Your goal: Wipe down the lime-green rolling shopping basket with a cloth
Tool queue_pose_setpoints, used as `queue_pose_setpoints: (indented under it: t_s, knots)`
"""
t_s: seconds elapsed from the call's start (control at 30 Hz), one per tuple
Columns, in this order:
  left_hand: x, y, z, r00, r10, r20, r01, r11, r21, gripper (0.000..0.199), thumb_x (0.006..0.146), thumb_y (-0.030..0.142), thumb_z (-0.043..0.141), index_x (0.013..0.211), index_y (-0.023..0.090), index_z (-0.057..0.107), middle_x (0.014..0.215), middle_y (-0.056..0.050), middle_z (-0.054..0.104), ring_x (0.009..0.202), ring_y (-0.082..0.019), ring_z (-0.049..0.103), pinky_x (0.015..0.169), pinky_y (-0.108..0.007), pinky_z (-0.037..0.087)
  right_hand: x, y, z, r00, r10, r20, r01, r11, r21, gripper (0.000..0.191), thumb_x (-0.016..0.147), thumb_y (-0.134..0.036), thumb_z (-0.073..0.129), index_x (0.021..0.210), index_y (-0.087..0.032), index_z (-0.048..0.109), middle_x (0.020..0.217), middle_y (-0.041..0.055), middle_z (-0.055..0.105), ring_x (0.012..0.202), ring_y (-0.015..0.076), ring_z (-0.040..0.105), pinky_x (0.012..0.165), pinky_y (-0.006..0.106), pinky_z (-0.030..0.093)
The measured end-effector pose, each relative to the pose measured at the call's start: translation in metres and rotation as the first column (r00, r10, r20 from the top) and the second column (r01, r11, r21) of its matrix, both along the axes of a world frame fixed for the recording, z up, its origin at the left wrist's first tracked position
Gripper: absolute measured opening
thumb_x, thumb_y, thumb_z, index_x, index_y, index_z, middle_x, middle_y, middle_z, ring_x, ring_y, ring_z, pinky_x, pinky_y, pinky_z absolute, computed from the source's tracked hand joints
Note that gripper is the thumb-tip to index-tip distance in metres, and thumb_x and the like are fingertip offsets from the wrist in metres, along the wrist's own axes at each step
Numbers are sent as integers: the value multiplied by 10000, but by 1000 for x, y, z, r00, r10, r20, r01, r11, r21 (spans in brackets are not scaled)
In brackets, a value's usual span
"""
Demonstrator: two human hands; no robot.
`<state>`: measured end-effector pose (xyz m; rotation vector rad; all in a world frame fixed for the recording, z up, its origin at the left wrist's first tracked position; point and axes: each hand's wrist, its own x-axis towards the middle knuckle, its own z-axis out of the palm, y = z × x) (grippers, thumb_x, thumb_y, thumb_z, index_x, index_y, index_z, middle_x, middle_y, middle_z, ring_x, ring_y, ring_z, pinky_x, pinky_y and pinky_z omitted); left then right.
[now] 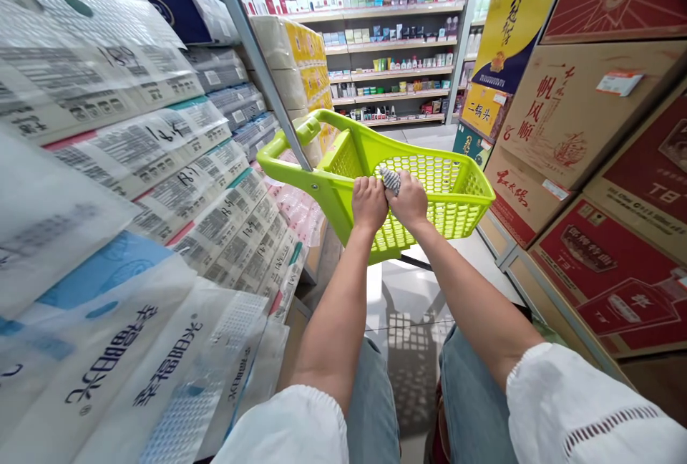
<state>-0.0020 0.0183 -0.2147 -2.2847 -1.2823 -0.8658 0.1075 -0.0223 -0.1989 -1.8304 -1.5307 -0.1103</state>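
Note:
A bright green plastic shopping basket with lattice walls is held up in front of me, its loop handle to the left. My left hand is closed over the near rim, fingers curled to the inside. Right beside it, my right hand is closed on a crumpled grey-and-white striped cloth at the same rim. The cloth pokes out between the two hands, and part of it is hidden under my fingers. A grey metal bar slants down to the basket's handle end.
Stacked paper packs with handwritten numbers line the left. Printed cartons are piled on the right. Shelves of small boxes and bottles stand at the back. Below the basket runs a tiled floor with a lattice shadow.

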Motion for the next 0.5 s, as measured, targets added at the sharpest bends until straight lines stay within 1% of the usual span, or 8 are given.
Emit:
queue_pose_setpoints:
  t_s: [0.03,0.1,0.23,0.3,0.33,0.4,0.47,0.5]
  knots:
    - [-2,0,1,1000,0,-8,0,1000,-3,319,973,266,303,926,200,612,965,-115,643,1063,-275,549,1080,-445,332,-1,0,1,1000,20,5,-20,1000,6,389,885,-369,478,1220,-174,511,1151,135,641,1061,279,572,881,359,439]
    - [-5,0,2,1000,-8,-12,8,1000,-14,345,985,301,284,921,200,608,967,-118,643,1060,-278,547,1078,-449,332,11,-3,1,1000,3,13,-3,1000,-19,370,873,-375,495,1186,-182,534,1108,132,656,1016,285,593,838,359,451]
    - [-6,1,2,999,-34,21,35,999,-38,392,999,348,252,913,196,603,978,-131,640,1071,-283,540,1082,-458,325,55,-15,-3,980,-198,16,199,974,-109,345,843,-396,541,1107,-178,581,1012,142,677,912,296,623,758,368,454]
    - [-4,2,1,999,-31,27,32,999,-26,396,1000,350,251,911,198,606,968,-126,642,1066,-279,545,1076,-457,331,63,-17,-4,962,-272,17,272,957,-97,354,836,-394,551,1107,-169,581,1015,152,677,926,300,619,760,371,451]
    - [-3,2,1,999,-25,29,26,1000,-15,398,1001,347,251,911,197,609,962,-124,643,1061,-277,548,1073,-455,335,60,-15,-5,959,-283,13,283,956,-81,357,835,-387,549,1113,-165,577,1019,153,676,934,299,615,763,370,450]
    - [-1,1,0,1000,-11,28,11,1000,5,390,999,328,260,912,191,615,953,-124,646,1054,-275,553,1071,-453,335,42,-10,-5,969,-246,-2,245,969,-43,352,841,-376,531,1119,-164,570,1021,145,677,937,286,608,774,359,448]
    - [0,0,0,1000,1,16,-1,1000,10,352,986,283,289,919,185,621,956,-127,650,1056,-276,556,1077,-451,331,17,-3,-5,990,-138,-20,138,990,0,331,862,-384,497,1110,-177,566,1020,123,677,939,268,601,799,346,447]
    - [0,-1,0,1000,5,4,-5,1000,7,328,975,256,308,923,182,624,960,-127,653,1056,-276,558,1077,-449,332,5,0,-5,993,-115,-22,115,993,26,346,871,-399,488,1126,-176,558,1040,127,672,963,269,593,821,349,444]
